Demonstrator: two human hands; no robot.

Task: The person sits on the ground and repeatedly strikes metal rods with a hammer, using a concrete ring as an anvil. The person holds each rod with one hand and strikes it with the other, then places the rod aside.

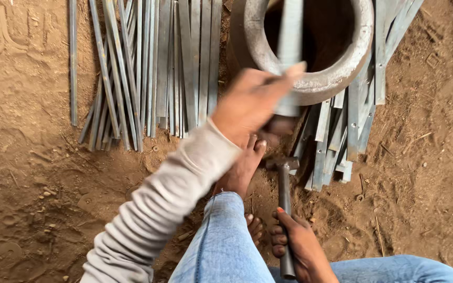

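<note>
The left hand (250, 102) has its fingers curled around a flat grey metal strip (289, 52), thumb pressed along its face, holding it upright; the strip is blurred. Just beyond those fingers stands a thick-walled metal ring (336, 68), and the strip's upper part crosses its dark opening. The right hand (294, 241) is closed in a fist around the handle of a hammer (284, 178), whose head lies just below the left hand's fingers, beside a bare foot (242, 167). To the left of the left hand, a spread of long metal strips (148, 68) lies on the brown dirt ground (27, 157). To the right, shorter strips (342, 136) are heaped under the ring.
</note>
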